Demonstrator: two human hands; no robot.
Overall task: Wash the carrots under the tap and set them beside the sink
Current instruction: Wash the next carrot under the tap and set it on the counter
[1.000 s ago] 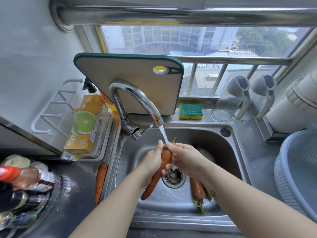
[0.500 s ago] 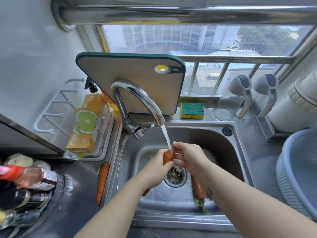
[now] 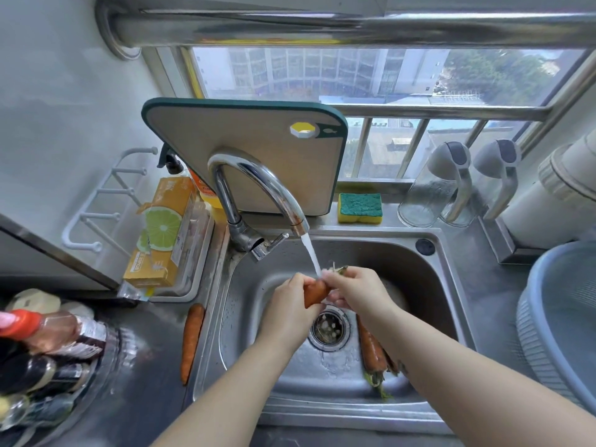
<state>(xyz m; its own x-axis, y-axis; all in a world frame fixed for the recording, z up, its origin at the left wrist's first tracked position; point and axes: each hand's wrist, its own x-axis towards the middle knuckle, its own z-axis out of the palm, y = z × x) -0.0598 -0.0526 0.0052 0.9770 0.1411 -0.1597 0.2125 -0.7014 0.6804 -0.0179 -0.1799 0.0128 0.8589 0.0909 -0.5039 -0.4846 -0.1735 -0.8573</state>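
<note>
— What's lying on the counter [image 3: 145, 366]?
— One carrot [image 3: 192, 341] along the sink's [image 3: 371, 253] left rim, a sponge [image 3: 359, 208] at the back edge — and a blue basin [image 3: 532, 333] at the right edge.

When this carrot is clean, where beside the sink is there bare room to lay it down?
Left counter: bare steel between the lying carrot and the bottles. Right: a bare strip between the sink rim and the blue basin. Crowded: the back ledge with sponge and glass dispensers, and the box tray back left.
</note>
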